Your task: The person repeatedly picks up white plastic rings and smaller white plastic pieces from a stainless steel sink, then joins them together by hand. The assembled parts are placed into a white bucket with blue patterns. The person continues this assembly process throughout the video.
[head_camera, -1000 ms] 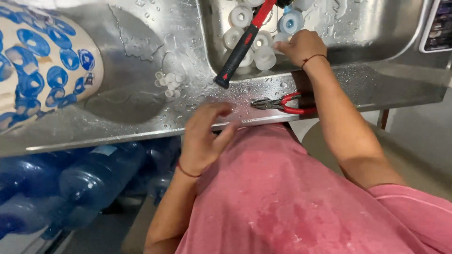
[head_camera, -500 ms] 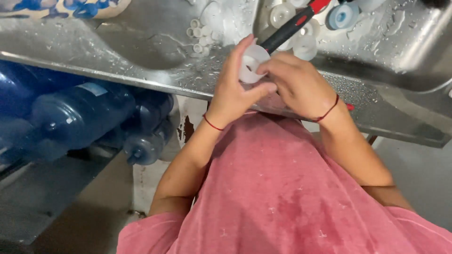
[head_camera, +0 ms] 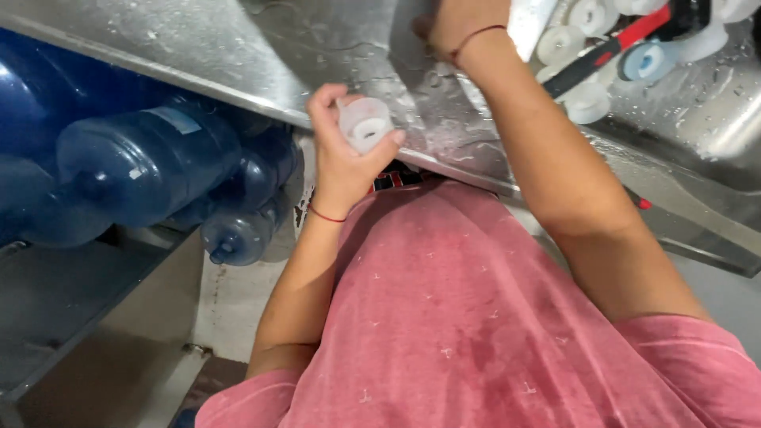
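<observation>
White plastic was what I saw first: the left hand (head_camera: 349,154) was closed around one small white cap (head_camera: 366,125), the fingers (head_camera: 329,107) curled over it and the thumb pressing from below, in front of the pink shirt (head_camera: 476,317). The cap was just off the wet steel counter (head_camera: 317,55), near its front edge. The right hand (head_camera: 453,24) was reaching to 12 o'clock, at the top border of the view, and it was cut off there, so I could not tell if it was open or closed on something. The two hands were well apart. From the left hand, at about 2 o'clock, more white caps (head_camera: 590,55) were lying in the steel basin (head_camera: 697,111), together with a hammer with red and black handle (head_camera: 610,47). I judged the work to be somewhere in the middle: one cap was taken in hand, several remained in the basin. At 9 o'clock, under the counter, blue water bottles (head_camera: 143,166) were lying on their sides.
</observation>
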